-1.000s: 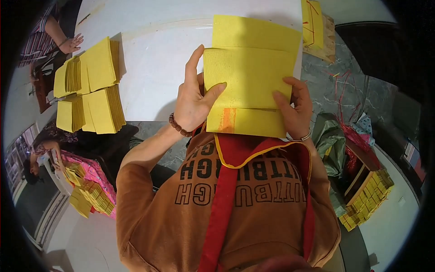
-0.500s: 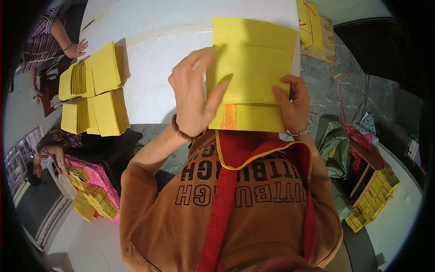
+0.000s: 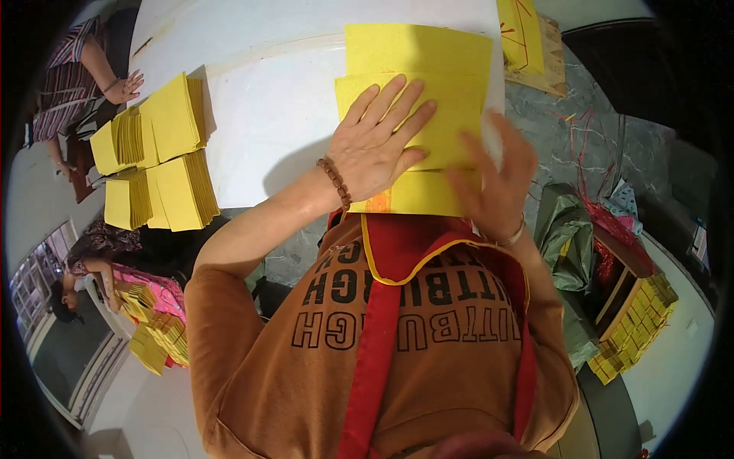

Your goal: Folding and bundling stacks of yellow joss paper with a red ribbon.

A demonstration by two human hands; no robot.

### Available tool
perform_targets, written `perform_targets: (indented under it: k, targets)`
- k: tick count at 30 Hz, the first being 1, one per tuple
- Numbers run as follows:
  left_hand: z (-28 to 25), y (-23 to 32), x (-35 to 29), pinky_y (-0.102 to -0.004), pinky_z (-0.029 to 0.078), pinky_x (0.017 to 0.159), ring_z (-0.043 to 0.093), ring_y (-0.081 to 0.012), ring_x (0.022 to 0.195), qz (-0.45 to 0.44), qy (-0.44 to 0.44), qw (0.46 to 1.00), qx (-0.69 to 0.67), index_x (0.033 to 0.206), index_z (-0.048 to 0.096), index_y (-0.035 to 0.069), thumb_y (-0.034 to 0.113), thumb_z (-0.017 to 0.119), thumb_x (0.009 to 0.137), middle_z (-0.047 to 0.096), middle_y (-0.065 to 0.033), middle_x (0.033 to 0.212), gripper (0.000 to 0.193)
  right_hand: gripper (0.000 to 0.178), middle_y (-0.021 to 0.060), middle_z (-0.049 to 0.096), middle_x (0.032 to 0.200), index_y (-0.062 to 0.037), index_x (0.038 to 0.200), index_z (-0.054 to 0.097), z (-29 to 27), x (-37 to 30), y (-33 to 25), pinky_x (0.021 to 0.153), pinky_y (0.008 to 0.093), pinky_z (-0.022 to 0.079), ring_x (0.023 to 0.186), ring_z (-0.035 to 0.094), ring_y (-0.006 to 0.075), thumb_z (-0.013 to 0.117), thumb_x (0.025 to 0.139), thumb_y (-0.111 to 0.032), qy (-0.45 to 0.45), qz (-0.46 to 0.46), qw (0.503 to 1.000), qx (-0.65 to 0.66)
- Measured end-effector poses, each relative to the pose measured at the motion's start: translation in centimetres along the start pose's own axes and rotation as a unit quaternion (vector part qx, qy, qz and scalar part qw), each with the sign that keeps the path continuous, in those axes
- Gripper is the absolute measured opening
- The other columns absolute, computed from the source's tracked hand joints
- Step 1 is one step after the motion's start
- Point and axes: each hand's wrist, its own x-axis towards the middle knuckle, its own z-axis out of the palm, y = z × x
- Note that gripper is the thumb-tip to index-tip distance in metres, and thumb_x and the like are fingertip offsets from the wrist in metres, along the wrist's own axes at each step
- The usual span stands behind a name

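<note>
Yellow paper sheets lie in a stack at the front edge of the white table, close to my chest. An upper layer sits a little lower than the sheet behind it, and a strip crosses the near end. An orange printed patch shows on that strip. My left hand rests flat on the paper with its fingers spread. At the right edge of the sheets, my right hand is blurred by motion, thumb and fingers apart, with nothing visible between them.
Fanned bundles of yellow paper stand on the left of the white table. Another person's hand touches its far left edge. More yellow paper lies at the far right; a green plastic bag and stacked yellow bundles are lower right.
My left hand has moved from the paper's left edge to lie flat on top. The upper layer has shifted left. My right hand's grip on the right edge has loosened.
</note>
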Motion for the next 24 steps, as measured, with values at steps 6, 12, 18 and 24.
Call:
perform_targets:
  k: [6, 12, 18, 24]
  targets:
    - [0.0, -0.1, -0.2, -0.0425, 0.017, 0.107, 0.022, -0.0293, 0.133, 0.002, -0.016, 1.0, 0.002, 0.134, 0.037, 0.013, 0.036, 0.046, 0.088, 0.025, -0.0124, 0.144, 0.052, 0.058, 0.0018, 0.039, 0.138, -0.0199, 0.124, 0.05, 1.1, -2.6, 0.7, 0.1, 0.0644, 0.011, 0.13, 0.031, 0.024, 0.05, 0.079, -0.056, -0.21, -0.069, 0.975, -0.005]
    - [-0.6, -1.1, -0.8, -0.0424, 0.021, 0.104, 0.028, -0.0314, 0.127, 0.06, 0.011, 0.998, -0.035, 0.128, 0.045, 0.013, 0.038, 0.047, 0.087, 0.033, -0.0142, 0.137, 0.048, 0.057, 0.0038, 0.037, 0.139, -0.0208, 0.128, 0.047, 0.7, -2.1, 0.8, 0.101, 0.0628, 0.011, 0.13, 0.031, 0.0255, 0.05, 0.081, -0.054, -0.235, -0.073, 0.969, -0.004]
    - [-1.0, 0.0, -1.4, -0.0387, 0.035, 0.091, 0.043, -0.029, 0.111, 0.128, 0.009, 0.991, 0.047, 0.114, 0.056, 0.005, 0.034, 0.058, 0.078, 0.049, -0.0158, 0.119, 0.046, 0.06, 0.0056, 0.034, 0.141, -0.0196, 0.132, 0.042, 0.4, -2.1, 0.7, 0.102, 0.0614, 0.01, 0.132, 0.027, 0.0282, 0.049, 0.082, -0.052, -0.254, -0.078, 0.964, -0.003]
    - [-0.9, 1.8, -0.4, -0.034, 0.044, 0.074, 0.05, -0.0266, 0.097, 0.128, 0.001, 0.98, 0.152, 0.105, 0.058, -0.002, 0.021, 0.052, 0.074, 0.054, -0.0151, 0.107, 0.039, 0.052, 0.0076, 0.033, 0.141, -0.016, 0.133, 0.041, -0.6, -1.2, 1.4, 0.105, 0.0566, 0.009, 0.133, 0.023, 0.0316, 0.047, 0.087, -0.038, -0.302, -0.06, 0.947, 0.087]
